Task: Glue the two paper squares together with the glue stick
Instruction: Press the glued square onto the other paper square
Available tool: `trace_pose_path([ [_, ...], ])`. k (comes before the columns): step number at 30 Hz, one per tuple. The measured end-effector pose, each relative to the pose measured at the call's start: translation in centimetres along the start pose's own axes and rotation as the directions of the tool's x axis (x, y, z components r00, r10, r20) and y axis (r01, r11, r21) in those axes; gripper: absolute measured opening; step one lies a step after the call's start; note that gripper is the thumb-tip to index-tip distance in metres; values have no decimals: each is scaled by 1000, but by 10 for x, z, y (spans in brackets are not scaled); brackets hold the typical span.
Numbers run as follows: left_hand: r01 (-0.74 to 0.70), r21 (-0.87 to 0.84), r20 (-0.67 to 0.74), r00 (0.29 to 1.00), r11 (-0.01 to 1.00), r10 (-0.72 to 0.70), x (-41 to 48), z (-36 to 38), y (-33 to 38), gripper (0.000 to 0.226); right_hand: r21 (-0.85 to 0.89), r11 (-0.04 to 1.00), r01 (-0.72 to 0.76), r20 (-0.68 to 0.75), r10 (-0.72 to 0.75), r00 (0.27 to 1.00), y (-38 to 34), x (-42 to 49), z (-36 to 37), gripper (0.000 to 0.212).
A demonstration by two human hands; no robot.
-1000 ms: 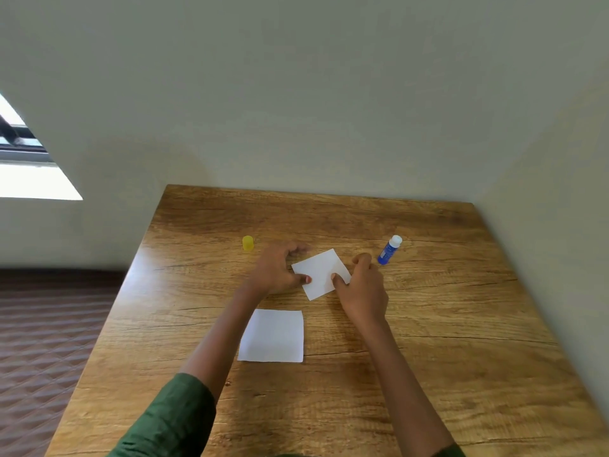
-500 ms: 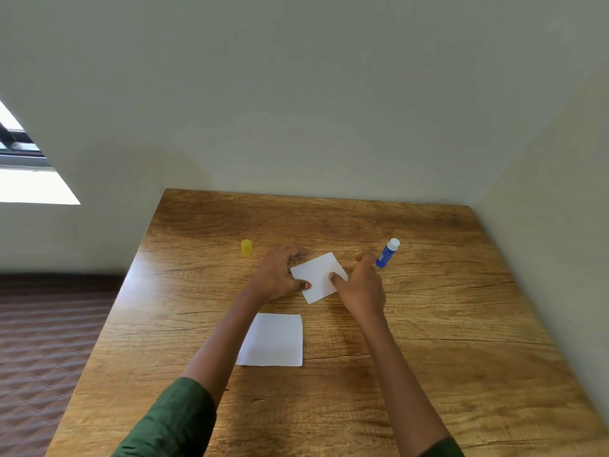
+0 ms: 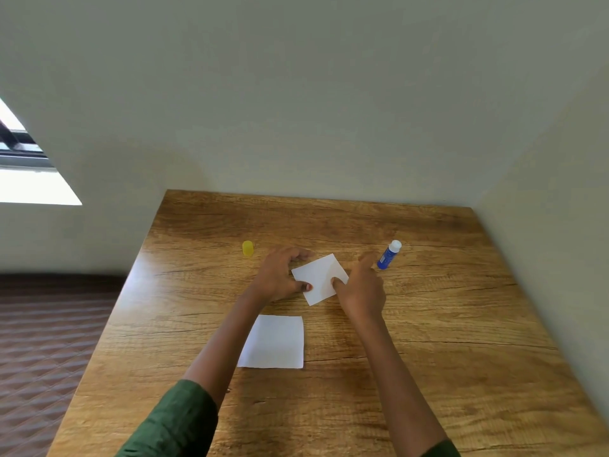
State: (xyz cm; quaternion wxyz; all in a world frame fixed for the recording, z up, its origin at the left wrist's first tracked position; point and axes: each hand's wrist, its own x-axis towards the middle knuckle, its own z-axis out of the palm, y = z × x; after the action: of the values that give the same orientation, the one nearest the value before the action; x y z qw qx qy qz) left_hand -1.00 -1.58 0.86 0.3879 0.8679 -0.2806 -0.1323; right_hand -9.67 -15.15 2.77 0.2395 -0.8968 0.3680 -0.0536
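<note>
Paper square [image 3: 319,279] pinched by both hands, left hand [image 3: 278,278], right hand [image 3: 361,288] hiding its right corner

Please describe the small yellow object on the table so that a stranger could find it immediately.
On the brown wooden table, look at the far half, to the left of the person's left hand. There stands the small yellow plastic cap, alone. It is the only yellow item; the blue glue stick lies on the opposite side.
</note>
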Motion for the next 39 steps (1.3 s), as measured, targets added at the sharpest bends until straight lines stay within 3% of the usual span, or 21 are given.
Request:
trace_pose_path([
  [4, 2, 3, 2, 1000, 1000, -2, 1, 0, -2, 68, 78, 997, -3, 3, 3, 1000, 1, 2, -2, 60],
  [9, 2, 1, 13, 1000, 1000, -2, 1, 1, -3, 68, 54, 999, 4, -33, -2, 999, 6, 4, -8, 50],
  [20, -2, -4, 2, 1000, 1000, 2, 1, 1, -4, 67, 50, 998, -35, -10, 36, 999, 6, 6, -12, 62],
  [27, 0, -16, 1, 1000, 1000, 0, 1, 2, -5, 67, 236, 972, 8, 15, -12, 1000, 5, 3, -8, 56],
  [33, -2, -12, 2, 1000, 1000, 2, 1, 1, -4, 67, 432, 902, -2, 135, -62, 989, 7, 8, -21, 46],
  [39, -9, -5, 3, 1000, 1000, 9, 1, 2, -6, 68, 364, 927, -91, 313, -30, 949, 9, 13, -20, 21],
])
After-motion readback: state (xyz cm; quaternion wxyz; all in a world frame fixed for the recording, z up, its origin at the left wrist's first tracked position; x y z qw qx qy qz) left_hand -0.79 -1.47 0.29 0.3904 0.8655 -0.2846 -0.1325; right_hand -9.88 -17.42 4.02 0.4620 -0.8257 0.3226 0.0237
